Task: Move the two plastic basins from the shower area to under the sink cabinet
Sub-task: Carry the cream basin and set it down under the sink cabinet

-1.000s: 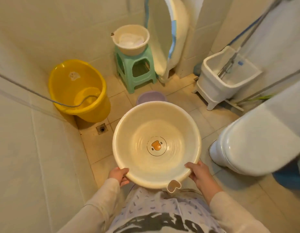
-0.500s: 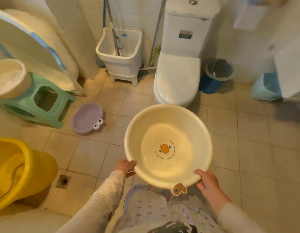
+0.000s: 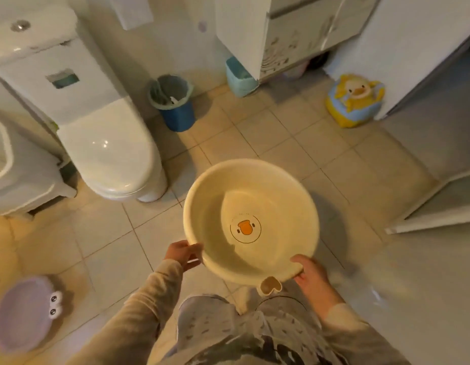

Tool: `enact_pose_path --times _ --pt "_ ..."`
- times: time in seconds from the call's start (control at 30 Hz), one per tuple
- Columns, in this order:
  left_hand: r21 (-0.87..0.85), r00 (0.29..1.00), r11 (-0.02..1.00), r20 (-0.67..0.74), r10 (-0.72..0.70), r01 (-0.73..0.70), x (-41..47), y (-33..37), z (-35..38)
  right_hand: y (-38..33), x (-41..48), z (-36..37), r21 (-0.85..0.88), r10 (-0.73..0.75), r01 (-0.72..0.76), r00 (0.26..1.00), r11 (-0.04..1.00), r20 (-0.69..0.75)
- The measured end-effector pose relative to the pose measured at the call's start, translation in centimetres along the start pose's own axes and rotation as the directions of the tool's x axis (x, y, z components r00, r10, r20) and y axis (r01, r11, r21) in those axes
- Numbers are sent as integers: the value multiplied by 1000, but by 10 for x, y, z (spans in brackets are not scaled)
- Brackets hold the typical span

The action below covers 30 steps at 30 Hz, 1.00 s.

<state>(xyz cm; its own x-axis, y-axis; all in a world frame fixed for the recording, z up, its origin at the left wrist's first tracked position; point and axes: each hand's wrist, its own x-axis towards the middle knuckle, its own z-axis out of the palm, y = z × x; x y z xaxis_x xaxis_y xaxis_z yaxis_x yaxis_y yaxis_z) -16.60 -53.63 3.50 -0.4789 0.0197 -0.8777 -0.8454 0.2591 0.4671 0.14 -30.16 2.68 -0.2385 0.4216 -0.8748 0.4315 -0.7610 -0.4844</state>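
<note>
Head view, both hands gripping cream basin [image 3: 215, 206]

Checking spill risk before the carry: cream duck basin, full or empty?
Empty. The cream duck basin shows its bare bottom and duck print, undistorted by water; left hand and right hand hold its rim.

We see a dim, warm-lit bathroom, motion-blurred throughout. Glare spots shine on the glossy white toilet lid [image 3: 107, 151]; a curved shadow crosses the round cream plastic basin [image 3: 251, 219]. Wide-angle distortion bends the edges, where the lilac plastic basin [image 3: 23, 313] smears softly.
</note>
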Motion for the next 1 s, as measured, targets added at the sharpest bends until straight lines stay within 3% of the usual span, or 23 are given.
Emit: enact_pose_path --times 0.1,0.23,0.43,1.0 --pt "59 1000 998 30 -8 6 7 21 61 -39 17 -35 -57 -64 63 998 996 -11" --pt "103 996 994 77 -53 45 16 47 143 -99 50 -73 63 -28 36 991 997 -130" --pt "135 989 991 143 -42 23 26 90 241 -176 85 -118 184 -77 108 982 977 -172" --pt "195 973 981 223 -61 17 102 270 435 -373 210 -116 294 -9 91 963 952 -269"
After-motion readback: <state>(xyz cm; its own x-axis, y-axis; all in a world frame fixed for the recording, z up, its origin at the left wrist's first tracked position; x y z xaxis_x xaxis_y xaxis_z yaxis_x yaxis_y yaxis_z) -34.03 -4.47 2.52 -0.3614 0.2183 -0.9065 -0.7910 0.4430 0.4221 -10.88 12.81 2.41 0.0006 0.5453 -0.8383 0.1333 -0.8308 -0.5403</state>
